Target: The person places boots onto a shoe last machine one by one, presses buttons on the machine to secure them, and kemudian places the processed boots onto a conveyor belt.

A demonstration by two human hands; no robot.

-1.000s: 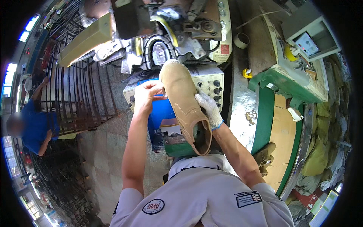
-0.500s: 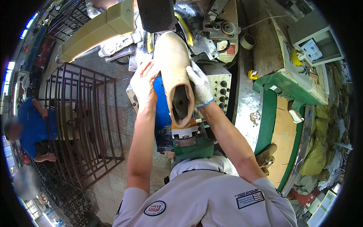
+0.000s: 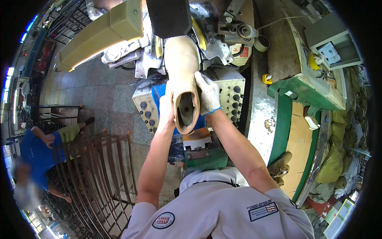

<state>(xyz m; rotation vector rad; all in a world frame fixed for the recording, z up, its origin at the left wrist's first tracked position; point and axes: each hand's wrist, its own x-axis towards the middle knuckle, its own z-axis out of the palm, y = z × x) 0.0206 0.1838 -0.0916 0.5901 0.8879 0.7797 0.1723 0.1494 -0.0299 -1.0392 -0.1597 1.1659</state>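
A tan boot upper (image 3: 183,73) lies with its toe end in the jaws of a machine (image 3: 223,49) and its opening toward me. Inside the opening a dark form with a small hole shows. My bare left hand (image 3: 168,105) is closed against the upper's left side near the opening, its fingers partly hidden. On the other side my right hand (image 3: 208,93), in a white glove with a blue cuff, grips the upper, thumb along the top. A black block (image 3: 169,18) hangs over the toe end.
Control boxes with dark knobs (image 3: 231,99) flank the upper. A beige machine arm (image 3: 101,36) juts out at left. On the right stand a green-edged bench (image 3: 306,89) and brown shoes (image 3: 280,165). A person in blue (image 3: 38,149) is beside a metal rack (image 3: 99,175) at left.
My left hand has slid back toward the upper's opening. The right hand keeps its place on the upper. At left, the rack and the person have shifted toward the lower edge.
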